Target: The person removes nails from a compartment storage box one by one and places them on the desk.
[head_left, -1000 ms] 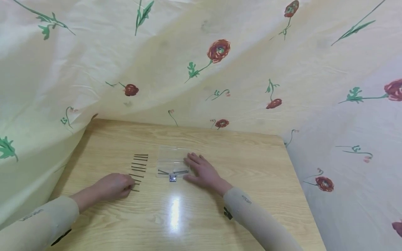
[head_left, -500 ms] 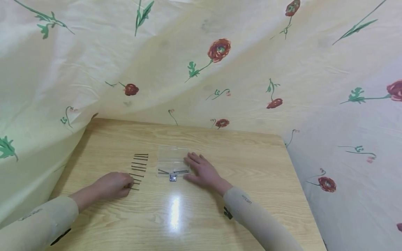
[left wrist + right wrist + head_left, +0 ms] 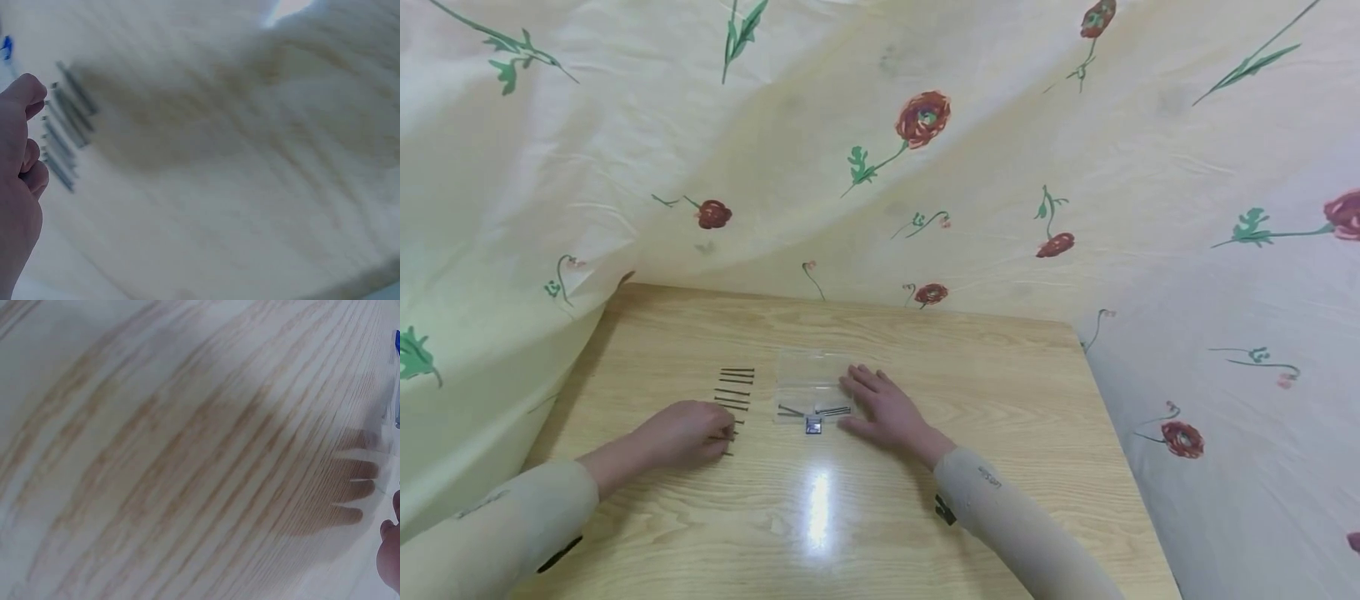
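A row of several dark nails (image 3: 732,390) lies on the wooden table (image 3: 970,367). My left hand (image 3: 688,435) rests at the near end of that row. Its fingers are curled over the nearest nails, and whether they pinch one is hidden. The left wrist view is blurred and shows the curled hand (image 3: 19,187) beside the nails (image 3: 65,128). My right hand (image 3: 883,408) lies flat with straight fingers, touching the right edge of a clear plastic box (image 3: 808,375). A few nails (image 3: 831,410) lie in the box.
A small blue-and-silver piece (image 3: 812,426) sits at the box's near edge. Floral cloth (image 3: 925,167) hangs behind the table and drapes down past its left and right edges. A bright glare spot (image 3: 817,504) marks the tabletop near me.
My left hand has slid a little to the right, over the nearest nails of the row. The right hand and the box have not moved.
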The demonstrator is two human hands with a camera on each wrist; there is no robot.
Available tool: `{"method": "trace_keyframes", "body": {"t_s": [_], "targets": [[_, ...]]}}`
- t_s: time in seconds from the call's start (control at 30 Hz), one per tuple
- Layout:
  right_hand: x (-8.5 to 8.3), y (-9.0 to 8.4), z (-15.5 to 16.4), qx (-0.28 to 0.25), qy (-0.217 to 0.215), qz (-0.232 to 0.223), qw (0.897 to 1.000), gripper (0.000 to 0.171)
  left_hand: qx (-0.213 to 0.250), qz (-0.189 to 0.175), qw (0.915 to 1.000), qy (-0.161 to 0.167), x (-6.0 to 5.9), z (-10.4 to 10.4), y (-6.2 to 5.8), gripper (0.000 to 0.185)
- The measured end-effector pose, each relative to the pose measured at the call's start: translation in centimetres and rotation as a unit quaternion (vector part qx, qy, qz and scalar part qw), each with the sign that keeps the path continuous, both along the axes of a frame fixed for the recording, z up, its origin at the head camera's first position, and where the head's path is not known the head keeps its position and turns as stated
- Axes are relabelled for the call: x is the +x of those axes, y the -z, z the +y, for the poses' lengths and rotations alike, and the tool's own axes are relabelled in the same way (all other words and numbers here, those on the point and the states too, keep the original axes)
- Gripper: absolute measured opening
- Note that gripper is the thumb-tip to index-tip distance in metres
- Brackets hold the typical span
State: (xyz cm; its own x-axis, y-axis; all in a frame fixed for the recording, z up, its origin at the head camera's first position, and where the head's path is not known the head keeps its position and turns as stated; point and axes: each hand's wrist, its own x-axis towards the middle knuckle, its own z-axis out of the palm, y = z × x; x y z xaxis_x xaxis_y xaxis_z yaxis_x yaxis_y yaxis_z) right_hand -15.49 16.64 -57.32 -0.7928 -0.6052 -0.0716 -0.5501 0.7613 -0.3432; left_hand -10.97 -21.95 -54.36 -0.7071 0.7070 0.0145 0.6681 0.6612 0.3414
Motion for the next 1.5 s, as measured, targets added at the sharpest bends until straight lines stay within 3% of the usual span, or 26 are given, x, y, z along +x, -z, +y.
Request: {"method": "trace_keyframes", "body": {"t_s": [0.1,0.23,0.43,0.67,1.03,1.5], "targets": [[0.0,-0.1,0.1,0.000,0.000,-0.002,1.000,0.079,-0.006,0.003,1.0000,-0.001,-1.2,1.7,-1.1,0.009],[0.1,-0.2,0.0,0.002,0.001,-0.007,1.000,0.079,-0.022,0.004,0.9997,-0.001,-2.9,4.0,-2.2,0.016],[0.1,-0.3,0.0,-0.006,0.000,-0.008,1.000,0.077,-0.009,0.015,0.9995,0.025,-4.5,6.3,-1.9,0.016],[0.1,-0.5,-0.1,0.009,0.003,-0.006,1.000,0.078,-0.017,0.011,0.9985,0.051,-5.3,7.5,-1.1,0.018],[-0.1,-0.6,-0.1,0.003,-0.001,0.000,1.000,0.078,-0.013,0.000,0.9964,0.084,-5.9,7.9,-0.9,0.013],[-0.1,-1.0,0.0,0.006,0.001,-0.007,1.000,0.078,-0.039,-0.007,0.9946,0.096,-6.9,8.9,-0.4,0.005]]}}
